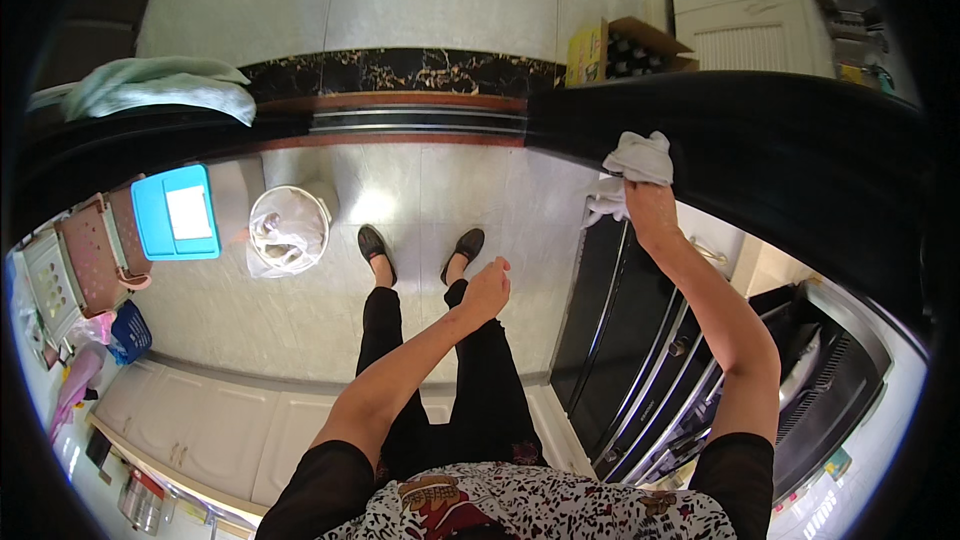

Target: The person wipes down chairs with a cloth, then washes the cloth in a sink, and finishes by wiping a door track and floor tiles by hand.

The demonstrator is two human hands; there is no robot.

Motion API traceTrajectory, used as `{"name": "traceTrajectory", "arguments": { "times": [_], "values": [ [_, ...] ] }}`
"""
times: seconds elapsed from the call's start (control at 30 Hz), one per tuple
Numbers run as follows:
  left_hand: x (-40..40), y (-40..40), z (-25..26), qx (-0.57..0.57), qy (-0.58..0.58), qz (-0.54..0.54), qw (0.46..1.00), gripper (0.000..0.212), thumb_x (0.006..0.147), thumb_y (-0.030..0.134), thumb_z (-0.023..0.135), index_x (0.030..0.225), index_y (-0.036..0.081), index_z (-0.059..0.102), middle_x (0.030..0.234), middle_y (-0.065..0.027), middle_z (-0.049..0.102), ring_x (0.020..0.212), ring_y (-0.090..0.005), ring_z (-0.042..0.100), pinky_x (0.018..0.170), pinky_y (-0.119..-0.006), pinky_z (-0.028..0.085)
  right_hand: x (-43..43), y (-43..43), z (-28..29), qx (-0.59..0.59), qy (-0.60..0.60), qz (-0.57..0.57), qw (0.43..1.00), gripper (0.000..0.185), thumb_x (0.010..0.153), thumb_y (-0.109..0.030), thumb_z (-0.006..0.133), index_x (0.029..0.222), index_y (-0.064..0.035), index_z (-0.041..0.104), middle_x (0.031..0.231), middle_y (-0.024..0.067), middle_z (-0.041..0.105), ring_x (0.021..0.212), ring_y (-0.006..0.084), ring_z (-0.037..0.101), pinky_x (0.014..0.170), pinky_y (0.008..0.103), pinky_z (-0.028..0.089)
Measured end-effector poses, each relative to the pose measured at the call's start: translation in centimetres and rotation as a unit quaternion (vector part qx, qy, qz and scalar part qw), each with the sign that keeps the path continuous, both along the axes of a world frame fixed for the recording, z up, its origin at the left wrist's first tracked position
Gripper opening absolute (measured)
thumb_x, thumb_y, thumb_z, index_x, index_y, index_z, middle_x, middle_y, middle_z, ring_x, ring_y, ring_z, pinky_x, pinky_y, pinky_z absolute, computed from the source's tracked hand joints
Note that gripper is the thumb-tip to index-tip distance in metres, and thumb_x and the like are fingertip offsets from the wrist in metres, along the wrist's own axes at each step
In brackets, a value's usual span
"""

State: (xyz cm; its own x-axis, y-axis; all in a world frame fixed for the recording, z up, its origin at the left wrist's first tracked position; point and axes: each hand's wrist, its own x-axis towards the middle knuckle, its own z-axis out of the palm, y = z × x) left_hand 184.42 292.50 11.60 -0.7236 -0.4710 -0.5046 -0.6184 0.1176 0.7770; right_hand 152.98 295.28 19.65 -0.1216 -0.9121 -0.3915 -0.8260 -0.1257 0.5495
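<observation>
A folded white cloth point(640, 158) is gripped in my right hand point(651, 211), pressed against the edge of a glossy black panel point(787, 142) at the upper right. A loose end of the cloth hangs below that edge. My left hand point(487, 291) hovers above my right leg, its fingers loosely curled; I see nothing in it, though its palm is hidden. Across the top left of a similar black panel lies a pale green cloth point(169, 86).
A bin with a plastic liner point(289, 231) and a blue-lidded box point(177, 211) stand on the floor to the left. A black-fronted appliance point(637, 345) and stove are on the right. Beyond the threshold sits an open cardboard box of bottles point(589, 56). Cream cabinets point(210, 427) are at the lower left.
</observation>
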Motion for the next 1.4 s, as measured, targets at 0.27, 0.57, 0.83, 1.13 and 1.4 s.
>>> {"name": "traceTrajectory", "arguments": {
  "times": [0.27,0.57,0.83,1.13,1.4],
  "values": [
    [-0.7,-2.9,6.8,-0.034,0.125,-0.034,0.991,0.017,0.082,0.007,0.051,0.099,0.003,0.051,0.077,-0.0153,0.059,0.073,-0.0332,0.059,0.064,-0.041,0.046,-2.7,3.1,17.1,-0.127,0.001,-0.021,0.992,0.051,0.084,-0.016,0.048,0.133,-0.0064,0.042,0.138,0.0119,0.042,0.132,0.0299,0.033,0.113,0.04,0.022],
    [-0.4,-6.5,16.1,-0.056,0.148,-0.094,0.983,0.025,0.078,0.008,0.054,0.102,0.004,0.049,0.072,-0.0139,0.06,0.073,-0.0341,0.06,0.067,-0.044,0.046,-1.8,3.1,38.0,-0.321,0.072,-0.013,0.944,0.045,0.082,-0.011,0.051,0.127,-0.0079,0.049,0.129,0.0134,0.048,0.123,0.0305,0.043,0.105,0.0388,0.034],
    [-3.9,-7.6,25.5,-0.066,0.21,-0.077,0.972,0.037,0.08,0.018,0.068,0.108,0.004,0.049,0.093,-0.0129,0.06,0.079,-0.0267,0.061,0.07,-0.036,0.049,-1.1,3.1,48.8,-0.606,-0.007,0.061,0.793,0.044,0.066,0.002,0.052,0.11,-0.0017,0.059,0.115,0.0236,0.053,0.111,0.0434,0.045,0.099,0.0472,0.034],
    [4.5,-8.0,36.1,0.097,0.342,0.151,0.923,0.058,0.09,0.041,0.056,0.134,0.009,0.036,0.13,-0.0104,0.043,0.11,-0.018,0.05,0.085,-0.032,0.049,11.9,-7.2,43.5,-0.439,-0.873,-0.14,0.159,0.047,0.096,-0.035,0.04,0.131,-0.0032,0.039,0.124,0.0111,0.05,0.109,0.023,0.052,0.095,0.0368,0.042],
    [21.7,-1.8,39.2,0.135,0.486,0.436,0.746,0.064,0.088,0.047,0.058,0.137,0.014,0.034,0.128,-0.0033,0.048,0.117,-0.0179,0.047,0.084,-0.038,0.05,38.1,-4.0,40.7,0.078,-0.933,-0.018,0.35,0.034,0.081,0.004,0.057,0.115,0.0087,0.053,0.106,0.0119,0.061,0.092,0.0191,0.059,0.081,0.0247,0.049]
  ]
}}
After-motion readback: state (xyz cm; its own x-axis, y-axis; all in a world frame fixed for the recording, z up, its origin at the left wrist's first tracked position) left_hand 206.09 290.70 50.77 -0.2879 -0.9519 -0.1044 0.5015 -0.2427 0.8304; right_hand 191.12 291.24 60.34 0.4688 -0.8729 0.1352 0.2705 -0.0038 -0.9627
